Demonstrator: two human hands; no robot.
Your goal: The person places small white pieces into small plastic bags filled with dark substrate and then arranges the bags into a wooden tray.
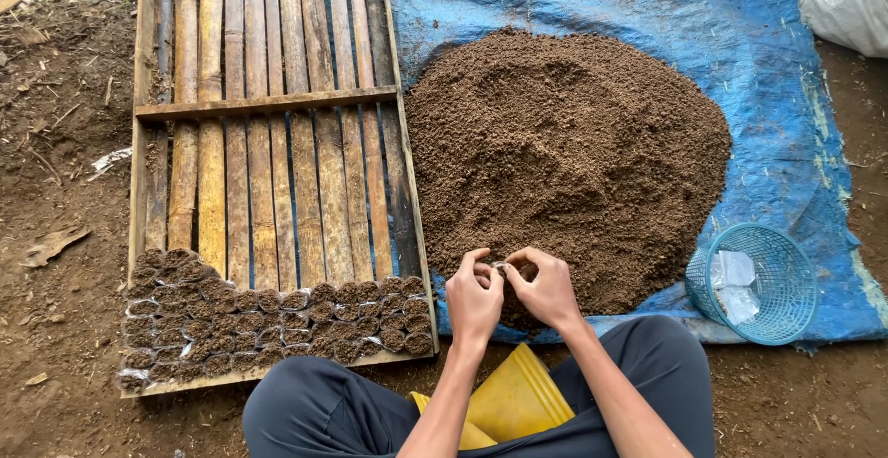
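Your two forearms run up from six o'clock and lean toward each other, the bare wrists nearly meeting at the centre. Your left hand (474,299) sits at nine o'clock of the pair, fingers curled, thumb and fingertips pinched inward. Your right hand (548,290) sits at three o'clock, knuckles up, its grip likewise pinched. The fingertips of both hands meet at twelve o'clock.

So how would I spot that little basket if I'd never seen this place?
Find the blue tarp under the big soil heap. At its near right corner lies a teal plastic mesh basket, tipped on its side with clear plastic inside, the only woven container there.
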